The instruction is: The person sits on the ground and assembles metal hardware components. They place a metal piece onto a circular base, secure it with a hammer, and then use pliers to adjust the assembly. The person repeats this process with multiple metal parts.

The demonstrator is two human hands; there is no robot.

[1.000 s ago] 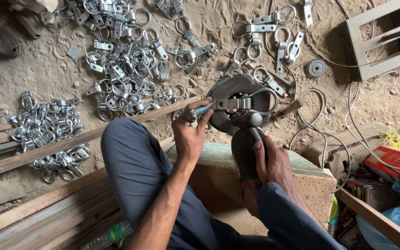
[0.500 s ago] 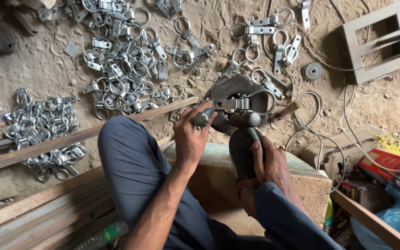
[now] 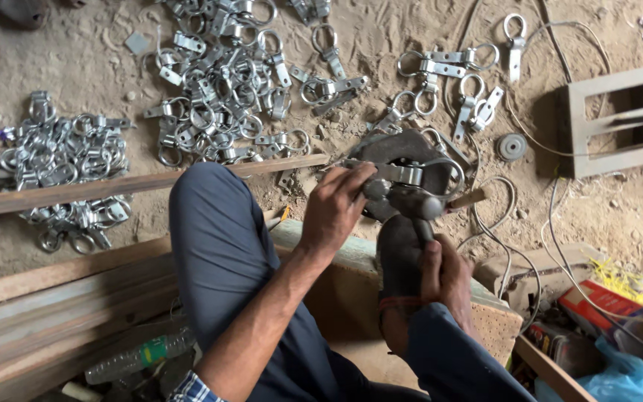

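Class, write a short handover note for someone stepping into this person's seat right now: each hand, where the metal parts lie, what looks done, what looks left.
Left hand: steadies a ring-and-plate hasp on the dark iron block.
Right hand: grips the hammer, whose head rests by the hasp.
Parts: big heap of hasps on the sandy floor ahead, another pile by the wooden batten, a few loose ones near the block.
Done and left: cannot tell which pile is finished; one piece is under the hammer.

Left hand (image 3: 334, 211) hiding clasp end (image 3: 403, 173), plastic bottle (image 3: 137, 359) half under planks — blue bag (image 3: 619, 380) cropped
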